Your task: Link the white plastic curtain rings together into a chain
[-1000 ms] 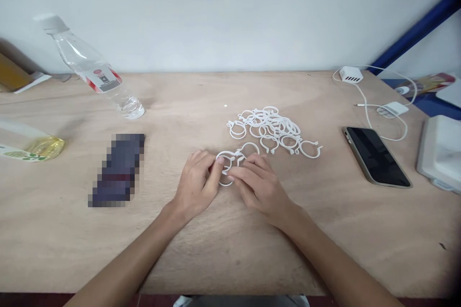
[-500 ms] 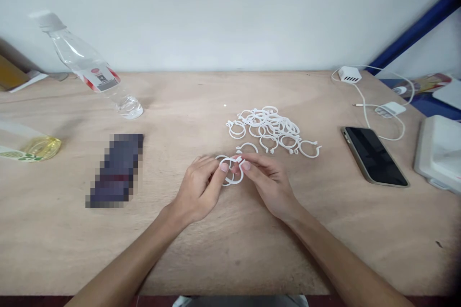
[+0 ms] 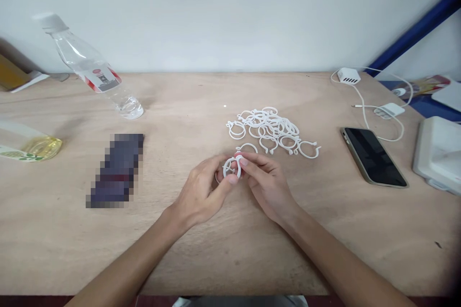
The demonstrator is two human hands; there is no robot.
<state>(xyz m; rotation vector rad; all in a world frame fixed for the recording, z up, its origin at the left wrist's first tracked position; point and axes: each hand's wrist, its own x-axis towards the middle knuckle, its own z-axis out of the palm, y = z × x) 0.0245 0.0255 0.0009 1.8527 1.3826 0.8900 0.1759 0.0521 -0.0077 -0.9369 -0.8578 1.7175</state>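
Observation:
My left hand (image 3: 201, 189) holds a white plastic clip ring (image 3: 225, 171) by its lower edge, thumb in front and fingers curled behind. Part of a second white ring shows behind it, mostly covered by my left fingers. At the ring's upper right, the thumb and fingers of my right hand (image 3: 272, 182) pinch the clasp end. The ring looks closed there, though fingertips cover part of the clasp. Just beyond my hands lies a heap of similar white rings (image 3: 268, 124), several with their ends apart. One loose ring (image 3: 249, 145) rests right behind my right fingertips.
A clear bottle (image 3: 101, 79) stands at the back left, with a bottle of yellow liquid (image 3: 43, 147) nearer. A blurred dark flat item (image 3: 117, 170) lies left of my hands. To the right are a phone (image 3: 374, 156), a white charger (image 3: 348, 76) with cables, and a white case (image 3: 439, 153).
The ring's open ends have come together under my right fingers. My left thumb has slid down to the ring's lower edge. The heap has not moved.

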